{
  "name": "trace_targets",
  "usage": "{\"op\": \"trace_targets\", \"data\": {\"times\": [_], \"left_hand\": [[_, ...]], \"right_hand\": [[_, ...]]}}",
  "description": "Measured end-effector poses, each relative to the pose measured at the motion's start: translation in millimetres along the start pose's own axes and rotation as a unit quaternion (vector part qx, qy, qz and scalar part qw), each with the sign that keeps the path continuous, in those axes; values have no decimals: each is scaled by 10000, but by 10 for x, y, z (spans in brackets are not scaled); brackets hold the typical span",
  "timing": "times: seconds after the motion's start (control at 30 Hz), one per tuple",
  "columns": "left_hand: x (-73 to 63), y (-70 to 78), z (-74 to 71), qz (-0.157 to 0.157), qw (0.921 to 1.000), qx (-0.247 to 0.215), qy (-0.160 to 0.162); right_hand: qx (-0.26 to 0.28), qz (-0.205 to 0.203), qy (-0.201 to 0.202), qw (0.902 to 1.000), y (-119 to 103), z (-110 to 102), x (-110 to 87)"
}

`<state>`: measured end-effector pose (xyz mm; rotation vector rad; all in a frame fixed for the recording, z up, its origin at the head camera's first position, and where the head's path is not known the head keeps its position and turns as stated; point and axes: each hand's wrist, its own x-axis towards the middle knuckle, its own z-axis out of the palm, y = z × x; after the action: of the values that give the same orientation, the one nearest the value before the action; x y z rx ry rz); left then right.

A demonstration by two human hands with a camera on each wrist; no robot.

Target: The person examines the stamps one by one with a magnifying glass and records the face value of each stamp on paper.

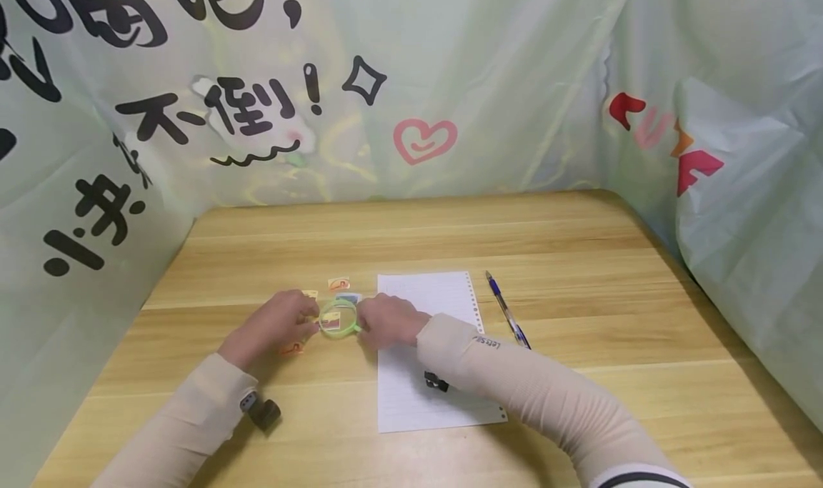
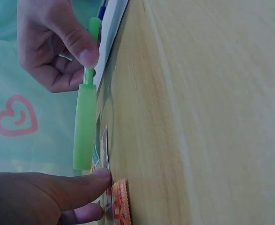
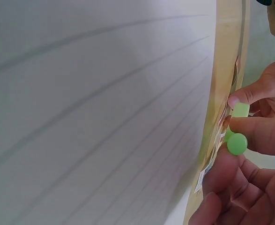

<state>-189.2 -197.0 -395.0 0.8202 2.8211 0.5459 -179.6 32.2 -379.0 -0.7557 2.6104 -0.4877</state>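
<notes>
My right hand (image 1: 391,321) pinches the short handle of a green magnifying glass (image 2: 85,126) between thumb and fingers. The lens is held just above a small printed stamp (image 1: 331,321), which shows through it. At that stamp's left edge, my left hand (image 1: 287,324) pinches with thumb and fingertips, low over the table. Around them lie other stamps: an orange one (image 1: 338,284) behind, a blue one (image 1: 348,298) beside the lens, a yellow one (image 1: 311,294) partly behind the left hand, and an orange-red one (image 2: 122,201) near the left thumb.
A lined sheet of paper (image 1: 411,395) lies under my right forearm, its punched edge to the right. A blue pen (image 1: 504,302) rests on the wooden table (image 1: 579,259) right of the paper. Printed curtains (image 1: 501,81) hang behind and at both sides.
</notes>
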Motion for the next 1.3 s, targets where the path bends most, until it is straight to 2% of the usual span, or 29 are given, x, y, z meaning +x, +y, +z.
{"op": "trace_targets", "data": {"times": [0.3,0.67,0.97,1.3], "left_hand": [[6,23,-13,-36,10000,-57,-62],[-1,20,0,56,9999,151,31],[-3,43,-14,-258,9993,172,-193],[0,106,-58,-496,9980,218,-339]], "right_hand": [[19,-31,-71,10000,-12,6,6],[30,12,153,9999,43,-114,-69],[-9,14,576,9983,245,-228,-186],[169,272,922,9952,578,-427,-410]]}}
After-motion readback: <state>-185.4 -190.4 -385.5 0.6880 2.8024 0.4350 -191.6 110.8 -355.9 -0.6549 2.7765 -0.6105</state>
